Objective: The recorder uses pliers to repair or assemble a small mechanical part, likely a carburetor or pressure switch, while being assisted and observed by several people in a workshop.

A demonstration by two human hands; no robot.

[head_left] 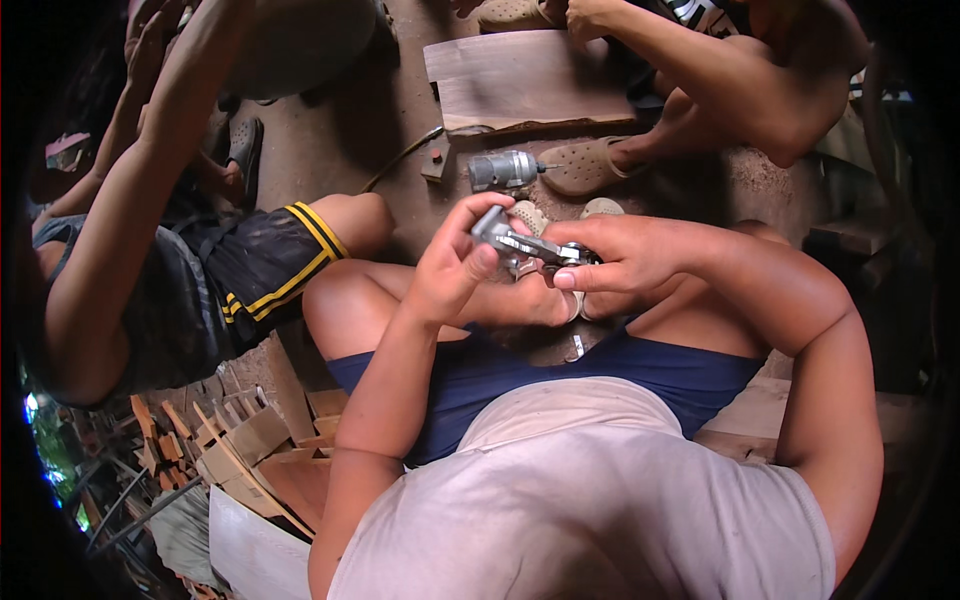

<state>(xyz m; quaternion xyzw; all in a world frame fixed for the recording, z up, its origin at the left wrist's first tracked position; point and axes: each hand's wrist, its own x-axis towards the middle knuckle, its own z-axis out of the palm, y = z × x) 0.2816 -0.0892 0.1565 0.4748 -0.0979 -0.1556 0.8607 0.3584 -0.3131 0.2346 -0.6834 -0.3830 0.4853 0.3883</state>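
A pale shirt [590, 500] sits nearest; the left hand [452, 265] pinches a grey part [490, 226] between thumb and fingers, the right hand [628, 255] closes around a metal tool [538, 248].

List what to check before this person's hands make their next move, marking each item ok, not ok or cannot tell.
1. Right hand gripping the metal hand tool: ok.
2. Left hand holding the grey piece: ok.
3. Hand tool clamped onto the grey piece: cannot tell; they overlap in this view.
4. Power drill out of both hands: ok, it lies on the floor beyond them.
5. Drill bit clear of the neighbour's tan clog: not ok; it points that way and looks very close, possibly touching.
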